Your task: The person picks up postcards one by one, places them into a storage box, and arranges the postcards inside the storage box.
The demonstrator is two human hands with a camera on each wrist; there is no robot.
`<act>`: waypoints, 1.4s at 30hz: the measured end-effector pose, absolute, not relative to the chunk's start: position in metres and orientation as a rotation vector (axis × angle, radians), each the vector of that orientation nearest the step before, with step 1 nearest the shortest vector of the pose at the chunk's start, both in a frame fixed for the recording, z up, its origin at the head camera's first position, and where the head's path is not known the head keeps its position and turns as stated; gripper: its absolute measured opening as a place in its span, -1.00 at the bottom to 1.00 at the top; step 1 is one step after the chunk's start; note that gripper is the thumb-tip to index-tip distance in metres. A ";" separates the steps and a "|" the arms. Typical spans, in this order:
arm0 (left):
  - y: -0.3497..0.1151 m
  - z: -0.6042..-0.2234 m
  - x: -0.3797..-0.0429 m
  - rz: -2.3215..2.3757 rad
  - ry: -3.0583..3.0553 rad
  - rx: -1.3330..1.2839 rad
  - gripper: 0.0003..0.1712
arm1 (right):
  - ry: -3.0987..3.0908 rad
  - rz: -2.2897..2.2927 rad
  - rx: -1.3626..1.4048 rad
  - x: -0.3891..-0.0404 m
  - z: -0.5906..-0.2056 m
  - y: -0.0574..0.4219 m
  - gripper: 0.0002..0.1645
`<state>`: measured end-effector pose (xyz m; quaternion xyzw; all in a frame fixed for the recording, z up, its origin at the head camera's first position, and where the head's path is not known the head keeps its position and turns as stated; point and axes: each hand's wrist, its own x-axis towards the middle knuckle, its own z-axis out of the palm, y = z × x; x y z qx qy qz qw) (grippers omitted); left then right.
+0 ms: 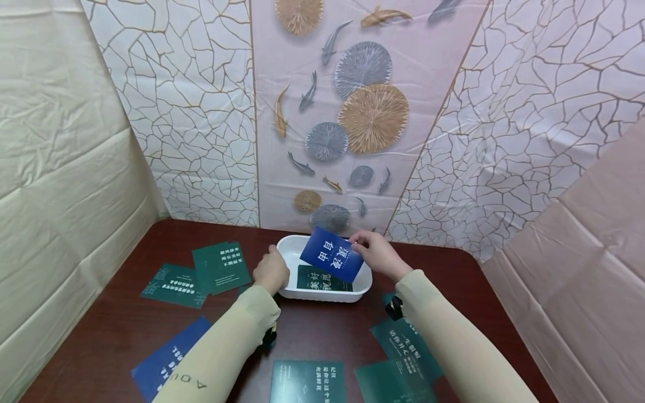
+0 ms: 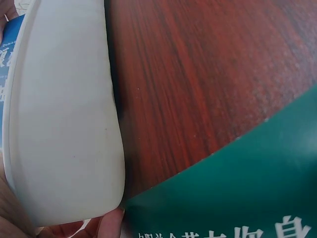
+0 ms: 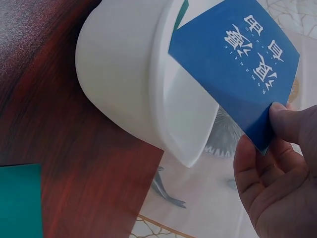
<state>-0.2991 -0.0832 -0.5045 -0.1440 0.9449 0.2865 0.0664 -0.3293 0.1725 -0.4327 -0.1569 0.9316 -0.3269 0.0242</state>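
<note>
A blue card (image 1: pixel 332 254) with white Chinese characters is pinched at its corner between the thumb and fingers of my right hand (image 1: pixel 378 254). It is tilted above a white basin (image 1: pixel 292 294). Inside the basin lies a dark green card (image 1: pixel 308 278), partly covered from view by the blue one. My left hand (image 1: pixel 272 271) grips the basin's left end; in the left wrist view its fingertips (image 2: pixel 112 222) curl under the white wall. The right wrist view shows the thumb (image 3: pixel 286 119) on the blue card's printed face.
Green cards (image 1: pixel 221 267) lie at left on the dark red table (image 1: pixel 302 330), with a blue card (image 1: pixel 168 355) partly under the left sleeve. More green cards (image 1: pixel 308 380) are near the front and beneath the right forearm. Patterned cloth (image 1: pixel 201 112) hangs behind the table.
</note>
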 end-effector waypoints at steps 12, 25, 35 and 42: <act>-0.083 -0.504 -0.300 0.845 2.860 -0.425 -0.12 | 2.855 -0.884 -0.540 -0.341 -0.451 0.159 -0.88; -0.082 -0.505 -0.301 0.813 2.857 -0.445 -0.14 | 2.972 -0.469 -0.568 -0.347 -0.468 0.143 -0.83; -0.083 -0.506 -0.299 0.828 2.868 -0.423 -0.14 | 2.947 -0.283 -0.625 -0.349 -0.484 0.134 -0.83; -0.083 -0.505 -0.299 0.842 2.875 -0.425 -0.16 | 2.915 -0.237 -0.656 -0.350 -0.491 0.132 -0.86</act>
